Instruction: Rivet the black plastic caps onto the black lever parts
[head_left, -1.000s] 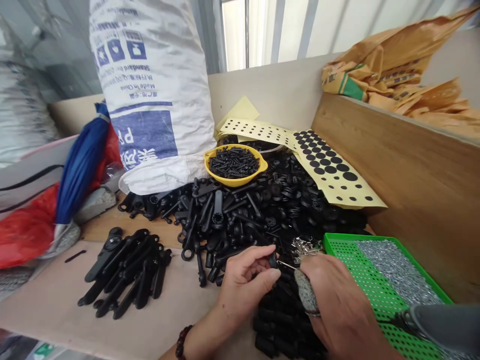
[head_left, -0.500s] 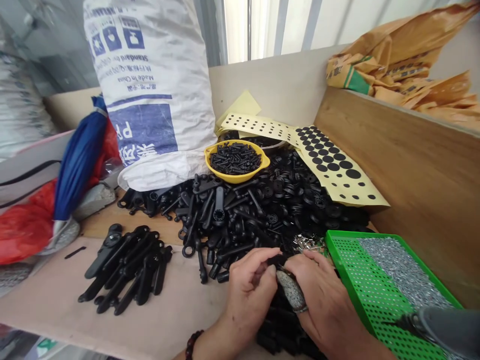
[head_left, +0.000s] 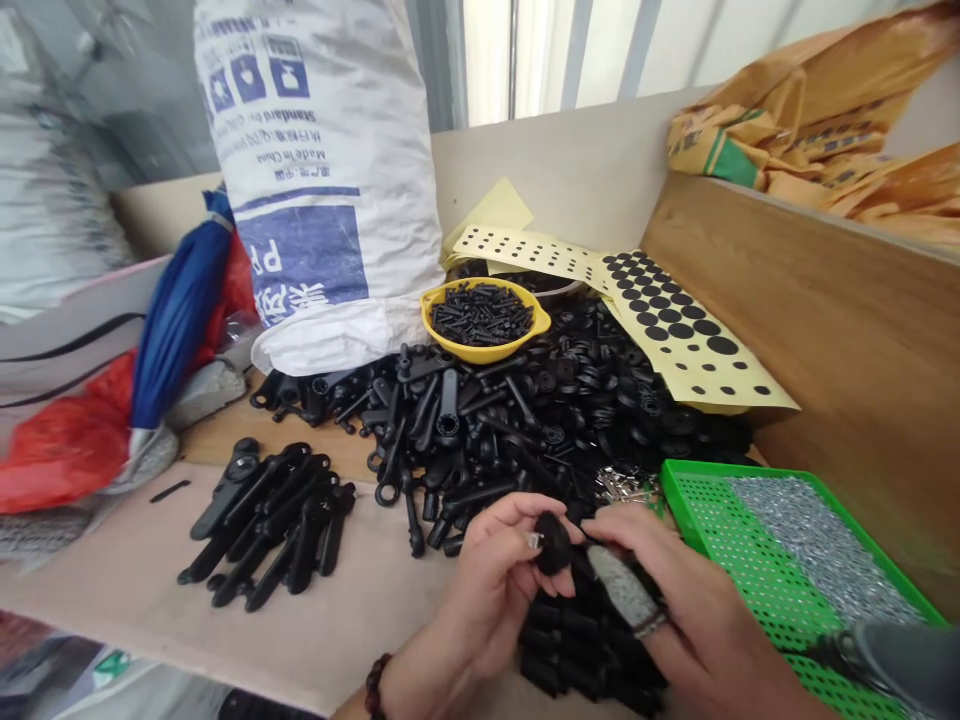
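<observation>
My left hand (head_left: pixel 499 580) is closed, its thumb and fingers pinching a round black plastic part (head_left: pixel 553 543) with a small bright metal piece (head_left: pixel 535 541) at its side. My right hand (head_left: pixel 679 590) curls in from the right, fingertips against the same part's right side. A grey speckled wrap (head_left: pixel 621 585) with a band sits on the right thumb; the thumb's tip is partly hidden. Beneath both hands lie black handle-like plastic parts (head_left: pixel 555 650) in a row. Just beyond them is a small heap of shiny metal pieces (head_left: pixel 624 484).
Black arms and discs (head_left: pixel 480 430) are heaped ahead, with a yellow bowl (head_left: pixel 487 352) of black pegs behind. Black handles (head_left: pixel 262 520) lie left. A green perforated tray (head_left: pixel 720 560) of metal bits stands right, a power driver (head_left: pixel 892 655) over its near corner. A white sack (head_left: pixel 322 150) stands behind.
The round black part and its metal piece now show in my left fingers. My right hand has shifted right and turned, showing more of the thumb wrap. The view has swung slightly left.
</observation>
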